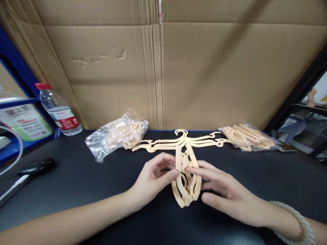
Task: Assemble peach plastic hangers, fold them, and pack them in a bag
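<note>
With clock positions taken from it, a folded cream plastic clothes hanger (184,160) is found over the middle of the black worktop (102,177), between both hands. At nine o'clock it is pinched by the left hand (155,177), thumb in front and fingers behind; at three o'clock it is touched by the fingers of the right hand (227,190), whose thumb stands apart, and whether a firm hold is taken there cannot be told. For good handling, it is judged that the jointed bars should be turned gently about their pivots, with the piece steadied by the left pinch and pressure applied near the joints rather than at the ends; fingertips should be placed clear of the gaps, where a nip is possible. On count, the following are recorded: one hanger in the hands; at least two opened hangers (166,147), overlapped at twelve o'clock, the exact number being obscured; one clear bag of hangers (114,134) at ten o'clock and a second clear bag (242,137) at two, contents not countable; one red-capped bottle (63,115), farther out at ten; one black device (38,166) at nine; one braided bracelet (301,217) on the right wrist
</note>
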Demonstrator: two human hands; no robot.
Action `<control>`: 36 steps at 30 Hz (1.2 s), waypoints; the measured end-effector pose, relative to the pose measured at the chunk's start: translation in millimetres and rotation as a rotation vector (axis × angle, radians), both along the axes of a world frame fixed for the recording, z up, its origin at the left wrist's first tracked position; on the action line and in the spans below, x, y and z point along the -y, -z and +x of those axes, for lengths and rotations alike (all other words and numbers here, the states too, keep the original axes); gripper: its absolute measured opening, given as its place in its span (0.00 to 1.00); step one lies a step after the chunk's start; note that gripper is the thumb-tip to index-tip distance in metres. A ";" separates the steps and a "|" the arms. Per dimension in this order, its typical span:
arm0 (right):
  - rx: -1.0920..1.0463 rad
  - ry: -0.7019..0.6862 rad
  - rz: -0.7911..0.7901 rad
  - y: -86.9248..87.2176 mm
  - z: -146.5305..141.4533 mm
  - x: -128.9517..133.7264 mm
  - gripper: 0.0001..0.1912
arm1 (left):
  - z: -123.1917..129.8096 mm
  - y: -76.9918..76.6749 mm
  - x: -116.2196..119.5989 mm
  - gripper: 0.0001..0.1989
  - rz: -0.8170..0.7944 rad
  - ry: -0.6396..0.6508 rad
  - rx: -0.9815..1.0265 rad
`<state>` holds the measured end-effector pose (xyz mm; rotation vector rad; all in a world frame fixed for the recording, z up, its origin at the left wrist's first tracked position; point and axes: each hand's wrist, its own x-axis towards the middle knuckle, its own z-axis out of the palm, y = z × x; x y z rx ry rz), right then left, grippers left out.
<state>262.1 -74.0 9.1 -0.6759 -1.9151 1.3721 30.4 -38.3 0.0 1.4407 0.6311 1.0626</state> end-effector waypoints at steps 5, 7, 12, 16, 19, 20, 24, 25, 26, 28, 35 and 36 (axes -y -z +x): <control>0.116 0.020 0.177 0.7 3.6 2.5 0.34 | 0.5 -1.6 -0.2 0.11 -0.053 -0.002 -0.015; 0.164 0.074 0.273 -0.5 6.0 1.7 0.35 | 0.8 -1.0 -1.3 0.12 -0.072 -0.055 -0.003; 0.293 0.107 0.417 -6.9 9.2 2.8 0.28 | 2.1 -1.2 -1.6 0.14 -0.089 -0.068 -0.043; 0.319 0.098 0.417 -10.1 9.0 4.5 0.24 | 2.3 -1.7 0.0 0.16 -0.094 -0.040 -0.088; 0.277 0.113 0.338 -10.8 10.1 0.5 0.21 | 1.4 -0.8 0.8 0.15 -0.070 -0.036 -0.095; 0.241 0.109 0.296 -10.7 11.0 -1.9 0.21 | 1.1 -0.7 1.4 0.14 -0.045 -0.044 -0.103; 0.067 0.203 0.123 -6.6 15.4 -14.0 0.18 | -0.2 -2.3 6.2 0.07 0.187 -0.155 -0.239; 0.038 0.256 0.090 -4.7 16.0 -16.4 0.17 | -0.2 -2.8 7.8 0.06 0.259 -0.173 -0.286; 0.020 0.294 0.064 -2.6 16.0 -18.3 0.16 | -0.1 -3.2 9.2 0.06 0.313 -0.168 -0.323; 0.003 0.289 0.027 1.6 14.0 -19.8 0.15 | 0.5 -3.4 11.6 0.07 0.354 -0.118 -0.359; -0.022 0.197 -0.028 5.3 6.4 -18.7 0.18 | -0.9 -2.0 14.8 0.05 0.438 -0.076 -0.377; -0.020 0.219 -0.042 5.1 7.1 -19.4 0.18 | -1.6 -2.0 15.0 0.06 0.486 -0.075 -0.395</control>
